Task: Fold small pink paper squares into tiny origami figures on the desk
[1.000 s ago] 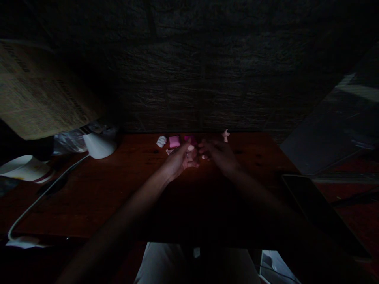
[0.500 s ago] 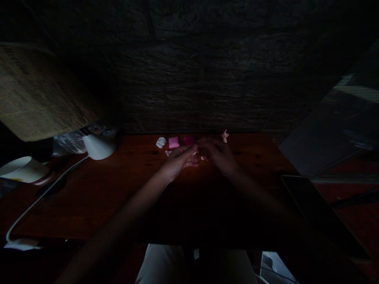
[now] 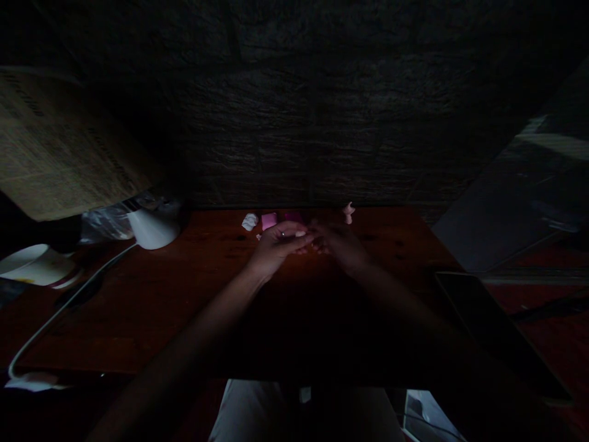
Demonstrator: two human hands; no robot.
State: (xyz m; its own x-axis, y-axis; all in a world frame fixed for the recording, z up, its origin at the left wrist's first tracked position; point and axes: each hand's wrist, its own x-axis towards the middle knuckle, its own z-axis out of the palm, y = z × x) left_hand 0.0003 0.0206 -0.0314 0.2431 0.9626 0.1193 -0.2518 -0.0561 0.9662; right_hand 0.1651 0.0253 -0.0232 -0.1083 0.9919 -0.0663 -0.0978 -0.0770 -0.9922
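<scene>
Above the tabletop my left hand [image 3: 272,245], with a ring on one finger, is closed around a small pale pink piece of modelling clay [image 3: 300,233]. The bent fingers of my right hand [image 3: 341,244] meet the left fingertips at that piece; what they pinch, if anything, is lost in shadow. Just behind the hands lie a pink clay block [image 3: 269,221] and a darker magenta block [image 3: 293,217], partly covered. To their left sits a crumpled white lump [image 3: 250,221]. A small pale pink clay shape with a forked top [image 3: 348,212] stands behind my right hand.
The wooden table [image 3: 184,294] runs along a dark brick wall [image 3: 294,147]. At the left are a white lamp-like base [image 3: 154,229] with a cable, a paper cup [image 3: 39,265] and a printed paper bag [image 3: 69,147]. A dark flat tablet-like object [image 3: 497,331] lies at the right.
My left hand has turned over, its thumb and fingers now closing on the pale piece from above. My right hand stays beside it, its fingers shifting slightly.
</scene>
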